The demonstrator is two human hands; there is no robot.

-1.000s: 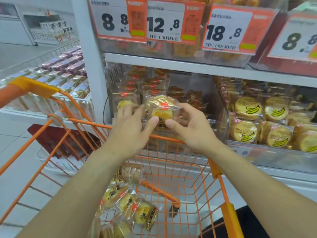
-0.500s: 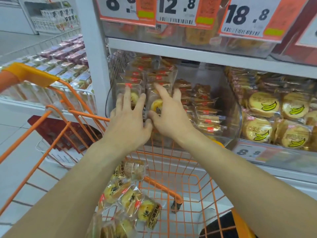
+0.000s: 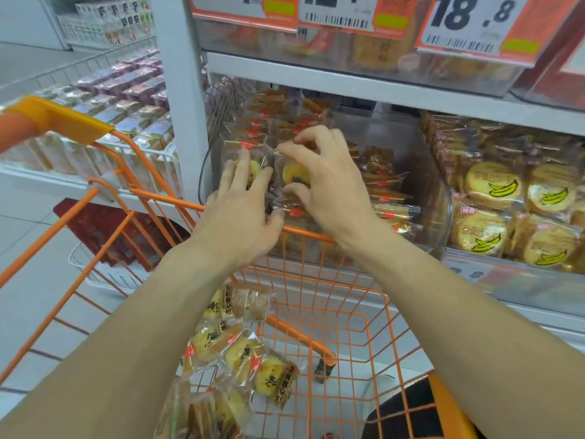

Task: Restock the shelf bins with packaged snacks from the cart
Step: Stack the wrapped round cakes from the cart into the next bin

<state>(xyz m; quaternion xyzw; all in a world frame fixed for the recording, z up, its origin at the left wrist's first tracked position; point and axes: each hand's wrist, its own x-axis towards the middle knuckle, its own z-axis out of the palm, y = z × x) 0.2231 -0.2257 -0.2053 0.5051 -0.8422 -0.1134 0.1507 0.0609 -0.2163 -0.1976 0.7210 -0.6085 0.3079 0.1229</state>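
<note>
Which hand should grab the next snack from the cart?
Probably the left hand: open, only touching the bin's packets. The right hand curls around a snack pack.

Grocery shop aisle, price tags (image 3: 478,23) on shelves, orange shopping cart (image 3: 345,315), bins of packaged snacks (image 3: 493,191)

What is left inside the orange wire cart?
The orange wire cart holds clear-wrapped yellow pastry packs on its left side; bare mesh on the right. The forearms cover whatever lies beneath them.
</note>
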